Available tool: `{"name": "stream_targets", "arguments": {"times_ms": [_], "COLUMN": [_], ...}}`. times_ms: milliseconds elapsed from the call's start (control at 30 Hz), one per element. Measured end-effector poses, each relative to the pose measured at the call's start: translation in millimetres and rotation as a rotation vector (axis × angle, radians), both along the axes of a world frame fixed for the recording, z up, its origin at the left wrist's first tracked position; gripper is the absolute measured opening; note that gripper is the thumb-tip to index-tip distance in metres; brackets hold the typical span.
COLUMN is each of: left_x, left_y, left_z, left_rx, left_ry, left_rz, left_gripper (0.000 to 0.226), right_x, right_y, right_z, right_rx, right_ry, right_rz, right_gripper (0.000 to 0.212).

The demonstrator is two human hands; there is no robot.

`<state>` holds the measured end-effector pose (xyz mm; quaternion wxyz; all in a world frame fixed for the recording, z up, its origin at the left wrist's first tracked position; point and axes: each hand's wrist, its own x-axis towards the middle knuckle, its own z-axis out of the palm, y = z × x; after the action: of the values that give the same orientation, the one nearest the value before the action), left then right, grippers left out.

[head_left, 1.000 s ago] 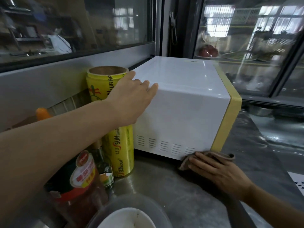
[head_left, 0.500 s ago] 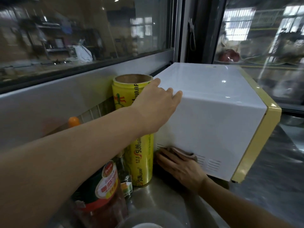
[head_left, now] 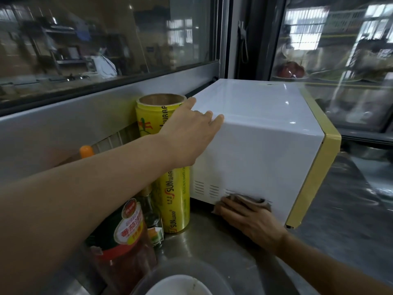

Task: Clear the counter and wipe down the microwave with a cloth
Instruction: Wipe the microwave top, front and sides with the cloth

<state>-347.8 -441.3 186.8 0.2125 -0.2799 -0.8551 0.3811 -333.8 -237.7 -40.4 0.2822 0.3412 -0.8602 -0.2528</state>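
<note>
A white microwave (head_left: 261, 143) with a yellow front stands on the steel counter (head_left: 214, 248), its side wall facing me. My left hand (head_left: 189, 133) rests flat on its upper left edge, fingers straight. My right hand (head_left: 248, 220) presses a brown cloth (head_left: 248, 200) against the lower part of the side wall, over the vent slots. The cloth is mostly under my fingers.
A tall yellow roll of cling wrap (head_left: 170, 184) stands close to the microwave's left. In front of it are a dark bottle (head_left: 152, 220), a red-labelled sauce jar (head_left: 125, 241) and a bowl (head_left: 182, 284) at the bottom edge. Glass panels rise behind.
My right hand slid the cloth left along the bottom of the side wall, then back toward the middle. My left hand stayed on the top edge. My view shifted.
</note>
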Motion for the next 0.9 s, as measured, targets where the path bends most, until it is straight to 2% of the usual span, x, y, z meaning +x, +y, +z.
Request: {"name": "stream_targets", "arguments": {"times_ms": [167, 267, 367, 467, 533, 600, 900], "left_x": [-3, -5, -5, -3, -2, -2, 6], "left_y": [0, -1, -2, -2, -1, 0, 3], "left_z": [-4, -4, -5, -3, -3, -3, 2], "left_rx": [-0.006, 0.003, 0.017, 0.030, 0.016, 0.013, 0.000], "left_ry": [0.023, 0.017, 0.015, 0.001, -0.005, 0.002, -0.027], "left_rz": [-0.020, -0.023, -0.016, -0.004, 0.007, 0.016, 0.052], "left_gripper": [0.090, 0.090, 0.092, 0.093, 0.092, 0.091, 0.093], "right_x": [-21, -37, -40, -28, -14, 0, 50], "right_y": [-35, -60, -63, -37, -5, 29, 112], "right_z": [-8, -12, -10, -12, -19, -25, -9], "right_rx": [-0.068, 0.017, 0.097, 0.022, -0.052, -0.035, 0.060], "right_ry": [-0.102, -0.116, -0.128, -0.071, -0.074, -0.093, -0.109], "right_rz": [-0.018, -0.027, -0.025, 0.015, 0.005, -0.001, -0.003], "right_gripper": [0.048, 0.041, 0.049, 0.053, 0.067, 0.074, 0.070]}}
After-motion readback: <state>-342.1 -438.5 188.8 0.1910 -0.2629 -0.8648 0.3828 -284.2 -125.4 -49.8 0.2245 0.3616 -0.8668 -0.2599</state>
